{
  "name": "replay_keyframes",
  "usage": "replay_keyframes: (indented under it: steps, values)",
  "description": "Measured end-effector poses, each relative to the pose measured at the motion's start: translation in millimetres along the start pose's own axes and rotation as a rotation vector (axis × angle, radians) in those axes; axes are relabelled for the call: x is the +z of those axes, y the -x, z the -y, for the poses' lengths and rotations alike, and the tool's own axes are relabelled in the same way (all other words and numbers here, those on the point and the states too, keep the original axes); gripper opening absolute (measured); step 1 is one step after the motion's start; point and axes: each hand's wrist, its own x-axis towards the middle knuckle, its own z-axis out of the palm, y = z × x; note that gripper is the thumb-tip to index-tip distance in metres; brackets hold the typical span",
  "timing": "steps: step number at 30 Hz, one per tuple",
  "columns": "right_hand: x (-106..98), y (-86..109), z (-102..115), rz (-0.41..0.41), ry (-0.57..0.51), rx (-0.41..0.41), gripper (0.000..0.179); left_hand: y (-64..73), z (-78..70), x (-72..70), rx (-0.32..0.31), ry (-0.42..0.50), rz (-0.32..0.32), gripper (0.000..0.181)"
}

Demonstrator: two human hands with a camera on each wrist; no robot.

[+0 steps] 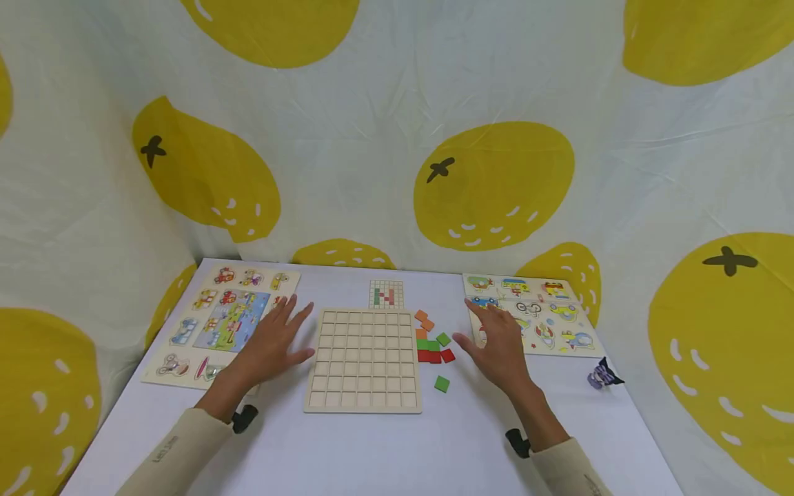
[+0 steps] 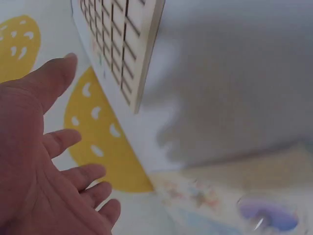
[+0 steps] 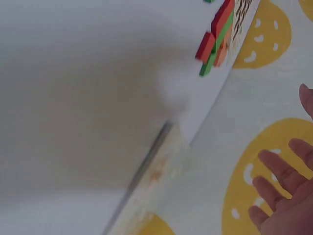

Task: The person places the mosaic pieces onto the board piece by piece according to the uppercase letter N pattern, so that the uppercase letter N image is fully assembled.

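Note:
Between the two hands lies a wooden grid board (image 1: 366,359) with bare square cells. My left hand (image 1: 271,344) is held above the table at the board's left side, fingers spread and holding nothing. On the other side, my right hand (image 1: 498,342) hovers with loose fingers, also holding nothing. Beside the board's right edge are several coloured square tiles: orange tiles (image 1: 421,315), green tiles (image 1: 443,339) and red tiles (image 1: 448,355). One green tile (image 1: 442,384) lies apart, nearer the front. Behind the board is a small pattern card (image 1: 386,294) with green and red squares.
A wooden picture puzzle (image 1: 184,333) with vehicle pieces lies at the left, partly under the left hand. Another vehicle puzzle (image 1: 564,331) sits at the back right. A small purple and black figurine (image 1: 603,374) stands near the table's right edge. Fruit-patterned cloth (image 1: 372,158) hangs behind.

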Motion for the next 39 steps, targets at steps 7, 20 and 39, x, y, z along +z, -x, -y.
replay_keyframes:
  steps: [7,20,39]
  values:
    - [31,-13.6,10,0.116,-0.233,0.140,0.059,4.2,3.0,32.7,-0.007,0.115,0.112,0.084]
    - [70,-58.7,22,0.250,-0.252,0.280,0.045,11.4,-1.2,37.6,-0.056,0.197,0.187,0.082]
    - [93,-90.1,30,0.326,-0.090,0.378,0.017,10.4,-2.4,37.7,-0.117,0.240,0.225,0.083]
